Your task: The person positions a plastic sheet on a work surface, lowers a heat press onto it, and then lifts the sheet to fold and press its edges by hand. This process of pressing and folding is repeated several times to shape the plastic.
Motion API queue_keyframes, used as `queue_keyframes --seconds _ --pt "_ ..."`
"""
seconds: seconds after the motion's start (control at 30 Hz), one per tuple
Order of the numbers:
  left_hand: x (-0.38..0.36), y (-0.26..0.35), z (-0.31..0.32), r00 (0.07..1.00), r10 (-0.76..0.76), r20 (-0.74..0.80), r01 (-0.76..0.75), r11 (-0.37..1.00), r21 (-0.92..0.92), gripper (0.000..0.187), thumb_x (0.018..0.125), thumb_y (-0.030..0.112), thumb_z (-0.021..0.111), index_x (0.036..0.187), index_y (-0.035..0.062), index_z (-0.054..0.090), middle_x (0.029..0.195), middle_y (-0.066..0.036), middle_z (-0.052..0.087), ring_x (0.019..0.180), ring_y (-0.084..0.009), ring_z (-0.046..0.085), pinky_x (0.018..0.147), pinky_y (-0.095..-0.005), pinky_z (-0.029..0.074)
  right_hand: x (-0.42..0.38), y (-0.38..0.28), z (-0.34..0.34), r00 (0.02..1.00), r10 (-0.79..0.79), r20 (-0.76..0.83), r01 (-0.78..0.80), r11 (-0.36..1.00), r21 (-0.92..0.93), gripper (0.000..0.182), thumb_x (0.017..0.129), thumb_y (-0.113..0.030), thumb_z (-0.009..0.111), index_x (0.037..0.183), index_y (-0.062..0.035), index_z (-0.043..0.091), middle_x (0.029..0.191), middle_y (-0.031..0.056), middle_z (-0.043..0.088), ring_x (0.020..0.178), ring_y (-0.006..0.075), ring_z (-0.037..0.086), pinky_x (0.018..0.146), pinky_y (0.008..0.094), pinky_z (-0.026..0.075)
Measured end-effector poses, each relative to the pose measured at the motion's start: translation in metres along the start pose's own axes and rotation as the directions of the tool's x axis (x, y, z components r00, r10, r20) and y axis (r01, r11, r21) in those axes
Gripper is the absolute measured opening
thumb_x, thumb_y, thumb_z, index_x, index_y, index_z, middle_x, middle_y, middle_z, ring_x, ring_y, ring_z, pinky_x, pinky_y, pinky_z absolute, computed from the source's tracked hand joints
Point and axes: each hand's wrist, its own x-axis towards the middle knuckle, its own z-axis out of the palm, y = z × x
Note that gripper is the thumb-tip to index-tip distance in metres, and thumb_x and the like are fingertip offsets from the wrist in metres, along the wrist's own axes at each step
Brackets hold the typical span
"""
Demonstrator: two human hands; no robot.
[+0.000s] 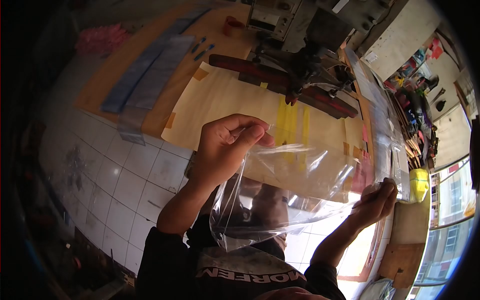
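Observation:
A clear plastic sheet (270, 210) hangs in front of my body, stretched between both hands. My left hand (230, 142) pinches its upper left edge between thumb and fingers, above the tan paper. Lower at the right, my right hand (377, 200) is closed on the sheet's other side. Behind the sheet, tan paper (215, 107) lies taped on the wooden table (95, 92), with yellow tape strips (286, 122) on it. A dark machine (305, 65) with a long reddish-brown bar (250, 67) stands over the paper.
Blue-grey plastic strips (150, 75), two blue pens (204, 51) and a red cup (233, 26) are on the table. A control box (272, 19) stands behind. More clear sheets (382, 125) and a yellow bundle (419, 185) are at the right. Below is white tiled floor (132, 185).

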Motion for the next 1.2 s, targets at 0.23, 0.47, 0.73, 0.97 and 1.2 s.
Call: queue_keyframes --seconds 0.23,0.47,0.73,0.97,1.2 --pt "0.0 0.0 0.006 0.997 0.06 -0.051 -0.058 0.998 0.041 0.015 0.091 0.01 0.061 0.093 -0.0049 0.061 0.081 -0.013 0.066 0.077 -0.0206 0.068 0.076 -0.0345 0.056 -0.002 -0.008 0.004 0.999 0.023 -0.025 -0.024 1.0 -0.01 0.021 0.099 -0.016 0.045 0.084 -0.004 0.054 0.059 -0.0049 0.041 0.042 -0.0002 0.029 0.037 0.0139 0.024" --pt "0.001 0.007 -0.001 0.997 0.006 0.075 0.003 0.993 -0.115 0.015 0.092 0.01 0.059 0.092 -0.0045 0.059 0.085 -0.014 0.067 0.084 -0.0194 0.067 0.08 -0.0293 0.053 0.0 -0.003 0.001 0.994 0.107 -0.036 -0.107 0.994 0.001 0.02 0.098 -0.016 0.048 0.084 -0.0042 0.055 0.06 -0.0058 0.037 0.044 0.0002 0.027 0.038 0.0145 0.023" --pt "0.002 0.002 -0.011 0.98 -0.027 0.196 0.063 0.982 -0.179 0.022 0.093 0.024 0.056 0.091 0.0027 0.053 0.091 -0.019 0.069 0.09 -0.0231 0.066 0.091 -0.0366 0.044 0.002 0.01 -0.005 0.99 0.112 0.081 -0.123 0.983 0.136 0.016 0.095 -0.019 0.055 0.088 -0.0058 0.06 0.064 -0.006 0.05 0.037 -0.0025 0.03 0.03 0.0151 0.019" --pt "0.004 0.001 -0.007 0.983 -0.028 0.18 0.061 0.981 -0.185 0.022 0.093 0.025 0.057 0.088 0.0039 0.051 0.084 -0.018 0.069 0.087 -0.0227 0.066 0.091 -0.0373 0.045 -0.001 0.002 0.002 0.983 0.162 0.081 -0.169 0.981 0.099 0.022 0.099 -0.018 0.045 0.086 -0.0029 0.055 0.062 -0.0034 0.039 0.043 0.0014 0.031 0.034 0.0167 0.022" --pt "0.002 0.001 -0.001 0.995 0.016 0.097 -0.005 0.994 -0.111 0.026 0.09 0.029 0.06 0.088 0.0059 0.047 0.075 -0.018 0.067 0.081 -0.0281 0.067 0.097 -0.0414 0.038 0.0 0.005 0.003 0.984 0.177 0.015 -0.177 0.981 0.08 0.022 0.099 -0.018 0.046 0.086 -0.003 0.055 0.063 -0.0041 0.04 0.041 0.0002 0.029 0.032 0.0159 0.021"
